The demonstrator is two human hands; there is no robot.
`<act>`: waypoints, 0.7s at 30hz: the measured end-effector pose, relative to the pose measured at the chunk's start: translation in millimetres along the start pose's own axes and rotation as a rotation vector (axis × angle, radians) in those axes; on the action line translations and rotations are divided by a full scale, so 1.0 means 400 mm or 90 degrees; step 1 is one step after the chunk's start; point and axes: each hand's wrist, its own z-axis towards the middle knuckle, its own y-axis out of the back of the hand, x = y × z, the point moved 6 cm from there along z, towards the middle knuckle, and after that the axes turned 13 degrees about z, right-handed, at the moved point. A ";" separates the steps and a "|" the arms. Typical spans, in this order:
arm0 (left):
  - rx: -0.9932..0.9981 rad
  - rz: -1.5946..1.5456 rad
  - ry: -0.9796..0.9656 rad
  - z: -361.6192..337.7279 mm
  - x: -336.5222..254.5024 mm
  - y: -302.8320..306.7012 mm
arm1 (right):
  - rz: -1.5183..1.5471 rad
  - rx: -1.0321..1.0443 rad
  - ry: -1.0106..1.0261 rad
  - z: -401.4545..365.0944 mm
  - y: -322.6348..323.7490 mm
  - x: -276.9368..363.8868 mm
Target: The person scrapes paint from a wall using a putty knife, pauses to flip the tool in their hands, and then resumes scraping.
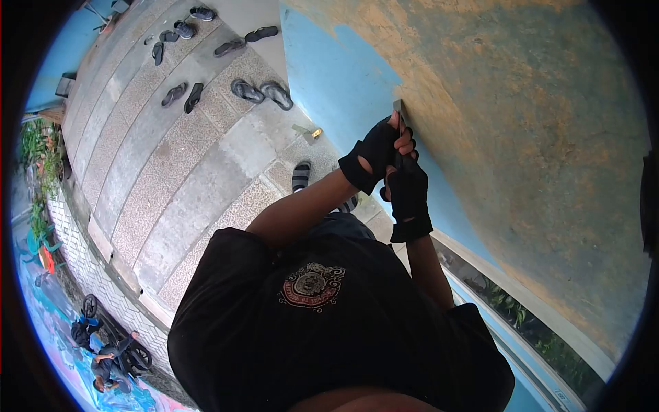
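Note:
My left hand [374, 154] and my right hand [408, 196], both in black fingerless gloves, are clasped together around the handle of a scraper [399, 110]. Its narrow metal blade presses against the wall [522, 117] at the border between the blue paint [336, 75] and the bare tan, scraped surface. The left hand sits higher, nearer the blade, and the right hand grips just below it. The handle is hidden inside the hands. My black shirt [322, 323] fills the lower middle of the view.
Several sandals [261, 90] lie scattered on the tiled floor [171, 172]. A small tool [307, 132] lies by the wall's foot. My foot in a striped sandal [301, 176] stands near it. A person beside a motorcycle [113, 350] and plants [38, 158] are further off.

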 end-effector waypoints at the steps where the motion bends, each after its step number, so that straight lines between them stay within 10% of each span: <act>1: -0.005 0.012 0.018 0.000 -0.004 -0.006 | 0.074 0.011 -0.075 0.003 0.004 -0.020; 9: -0.029 0.014 0.004 0.000 -0.012 -0.017 | 0.228 0.043 -0.240 -0.011 0.007 -0.024; 21: -0.030 -0.004 -0.009 0.014 -0.048 -0.003 | 0.207 0.037 -0.072 0.028 -0.026 -0.033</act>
